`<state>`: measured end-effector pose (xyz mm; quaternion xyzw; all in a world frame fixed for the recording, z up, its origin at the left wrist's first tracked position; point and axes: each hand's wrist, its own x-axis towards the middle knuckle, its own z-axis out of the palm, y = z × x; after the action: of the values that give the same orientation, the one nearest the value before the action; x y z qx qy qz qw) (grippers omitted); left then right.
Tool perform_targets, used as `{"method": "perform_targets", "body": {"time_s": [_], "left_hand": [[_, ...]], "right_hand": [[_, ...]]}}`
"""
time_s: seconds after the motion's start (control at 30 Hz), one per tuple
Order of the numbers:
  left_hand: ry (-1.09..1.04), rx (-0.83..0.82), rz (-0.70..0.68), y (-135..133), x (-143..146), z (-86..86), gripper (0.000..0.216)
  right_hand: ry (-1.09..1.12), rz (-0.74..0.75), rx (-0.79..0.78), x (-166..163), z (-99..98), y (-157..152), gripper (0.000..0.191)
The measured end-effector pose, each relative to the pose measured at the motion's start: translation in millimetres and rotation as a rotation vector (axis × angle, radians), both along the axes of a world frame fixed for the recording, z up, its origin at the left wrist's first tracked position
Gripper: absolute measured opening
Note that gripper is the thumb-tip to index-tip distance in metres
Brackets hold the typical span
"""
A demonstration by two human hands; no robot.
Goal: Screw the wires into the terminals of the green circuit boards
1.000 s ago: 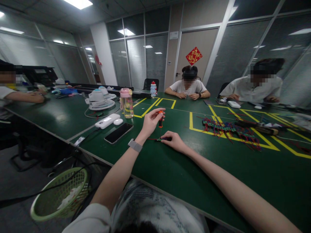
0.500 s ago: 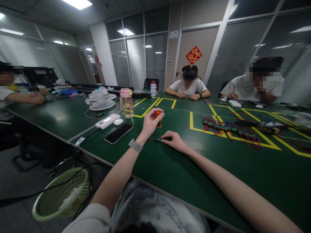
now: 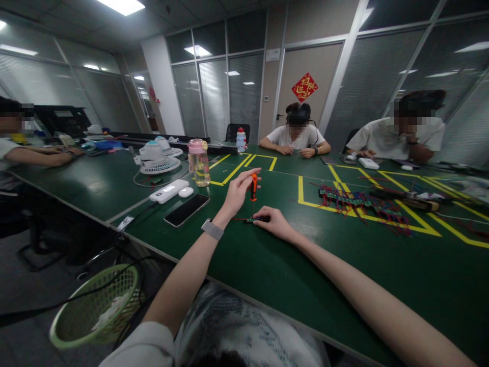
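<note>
My left hand is round the orange and black handle of a screwdriver, its fingers stretched out rather straight along the handle. The screwdriver stands upright, its thin shaft reaching down to a small green circuit board on the table. Whether the tip sits in a screw is too small to make out. With thumb and fingers pinched, my right hand holds the board's right end against the tabletop. A red wire runs out to the left of the board; dark wires show by my right fingers.
On the green table, a phone, white power bank, earphone case and pink-lidded bottle stand left. White fans are behind. Wired boards lie right among yellow tape. Several people sit round the table; a green basket stands below.
My left fingers have straightened and rolled along the screwdriver handle, showing more of it. The handle stands slightly farther right. My right hand and the board have stayed put.
</note>
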<state>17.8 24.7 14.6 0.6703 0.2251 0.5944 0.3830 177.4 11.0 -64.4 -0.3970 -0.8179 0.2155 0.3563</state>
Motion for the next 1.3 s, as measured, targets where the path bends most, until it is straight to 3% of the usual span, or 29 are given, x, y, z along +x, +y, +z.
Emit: {"method": "perform_targets", "body": {"time_s": [0.07, 0.23, 0.43, 0.67, 0.83, 1.03, 1.3], "left_hand": [[-0.022, -0.036, -0.059, -0.2, 1.0, -0.6, 0.035], [0.055, 0.063, 0.143, -0.5, -0.4, -0.9, 0.026], [-0.020, -0.043, -0.065, 0.3, 1.0, -0.5, 0.035], [0.076, 0.086, 0.196, -4.9, -0.7, 3.4, 0.026], [-0.024, -0.014, 0.018, -3.2, 0.8, 1.6, 0.033], [-0.013, 0.035, 0.171, -4.1, 1.9, -1.1, 0.031], [-0.015, 0.069, 0.219, -4.1, 1.3, -0.9, 0.030]], "right_hand": [[0.001, -0.004, 0.002, -0.2, 0.1, -0.2, 0.014], [0.001, 0.011, 0.004, 0.6, 1.9, -1.4, 0.015], [0.060, 0.047, 0.024, -0.8, 3.5, -4.7, 0.022], [0.117, 0.013, 0.046, -1.1, 3.1, -7.0, 0.012], [0.016, 0.006, 0.151, 1.4, 2.0, -7.0, 0.007], [-0.044, 0.047, 0.255, 2.3, 2.0, -7.6, 0.014], [-0.058, 0.067, 0.309, 2.6, -0.6, -7.3, 0.016]]}}
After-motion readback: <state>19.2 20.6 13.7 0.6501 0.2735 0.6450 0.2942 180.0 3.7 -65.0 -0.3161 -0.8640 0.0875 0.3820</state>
